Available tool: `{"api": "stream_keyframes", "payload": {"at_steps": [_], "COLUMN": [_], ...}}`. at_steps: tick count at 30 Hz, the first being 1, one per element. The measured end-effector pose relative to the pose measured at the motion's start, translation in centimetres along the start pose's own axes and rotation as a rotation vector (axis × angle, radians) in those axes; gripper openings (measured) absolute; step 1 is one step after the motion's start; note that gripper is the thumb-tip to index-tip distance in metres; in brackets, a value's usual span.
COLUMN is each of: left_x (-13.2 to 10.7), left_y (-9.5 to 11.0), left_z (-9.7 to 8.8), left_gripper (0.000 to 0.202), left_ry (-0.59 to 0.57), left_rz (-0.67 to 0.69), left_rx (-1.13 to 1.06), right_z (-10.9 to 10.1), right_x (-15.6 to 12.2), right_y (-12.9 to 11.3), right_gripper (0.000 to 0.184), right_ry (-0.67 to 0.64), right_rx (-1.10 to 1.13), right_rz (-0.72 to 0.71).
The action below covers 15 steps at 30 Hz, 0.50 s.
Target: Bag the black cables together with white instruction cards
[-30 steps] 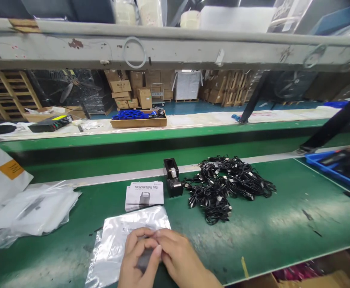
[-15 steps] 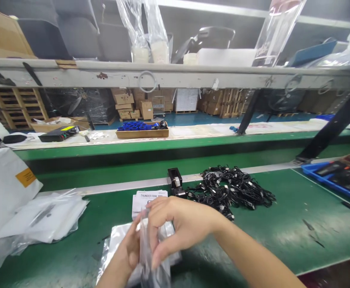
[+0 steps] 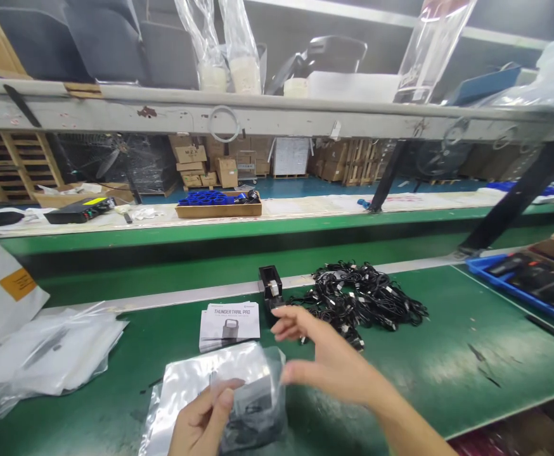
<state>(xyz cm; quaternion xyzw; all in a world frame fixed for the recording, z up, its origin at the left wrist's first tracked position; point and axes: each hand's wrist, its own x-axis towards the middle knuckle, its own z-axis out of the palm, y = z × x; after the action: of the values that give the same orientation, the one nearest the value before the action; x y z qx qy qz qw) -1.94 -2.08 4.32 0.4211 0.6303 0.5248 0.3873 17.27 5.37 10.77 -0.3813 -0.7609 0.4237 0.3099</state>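
My left hand point(image 3: 205, 418) pinches a clear plastic bag point(image 3: 257, 405) between thumb and fingers. Something dark shows through its film, too unclear to name. Under the bag lie flat silvery-clear plastic bags point(image 3: 182, 377). My right hand point(image 3: 329, 358) is off to the right of the bag, fingers apart and holding nothing. Its fingertips are close to a black tape dispenser point(image 3: 270, 282). Just beyond the bags is a stack of printed booklets point(image 3: 229, 324) reading "THUNDERTRAIL PRO". A heap of black cables point(image 3: 372, 294) lies behind my right hand.
On the left, a white sack point(image 3: 1, 278) stands by a pile of plastic bags point(image 3: 58, 345). A blue tray point(image 3: 483, 269) with dark items sits at the right. Across the back, a raised ledge carries a cardboard tray point(image 3: 220, 209) below an overhead shelf point(image 3: 277, 114).
My right hand has let go of the plastic bag and moved right, its fingers spreading. The bag has tipped from upright to flatter in my left hand, uncovering the booklets.
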Motion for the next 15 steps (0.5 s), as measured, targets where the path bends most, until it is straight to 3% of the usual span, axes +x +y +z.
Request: {"api": "stream_keyframes", "payload": {"at_steps": [1, 2, 5, 9, 12, 15], "left_x": [0.2, 0.5, 1.3, 1.9, 2.1, 2.3], "left_y": [-0.1, -0.3, -0.7, -0.9, -1.0, -1.3], "left_z": [0.0, -0.1, -0.5, -0.9, -1.1, -1.2], "left_gripper": [0.034, 0.032, 0.025, 0.025, 0.027, 0.030], "left_ry": [-0.003, -0.017, -0.019, 0.111, 0.070, 0.086], "left_rz": [0.011, 0.023, 0.038, -0.044, -0.052, -0.053], "left_rx": [0.007, 0.019, 0.053, 0.026, 0.049, 0.059], "right_z": [0.9, 1.8, 3.8, 4.4, 4.4, 4.4], "right_x": [-0.2, -0.3, 0.1, 0.9, 1.3, 1.4], "right_y": [0.9, 1.7, 3.4, 4.5, 4.8, 4.9], "right_gripper": [0.068, 0.062, 0.013, 0.011, 0.023, 0.006], "right_ry": [-0.004, -0.003, 0.006, 0.035, 0.033, 0.053], "right_rx": [0.088, 0.160, 0.319, 0.457, 0.468, 0.413], "right_rz": [0.036, 0.070, 0.152, 0.178, 0.176, 0.118]}}
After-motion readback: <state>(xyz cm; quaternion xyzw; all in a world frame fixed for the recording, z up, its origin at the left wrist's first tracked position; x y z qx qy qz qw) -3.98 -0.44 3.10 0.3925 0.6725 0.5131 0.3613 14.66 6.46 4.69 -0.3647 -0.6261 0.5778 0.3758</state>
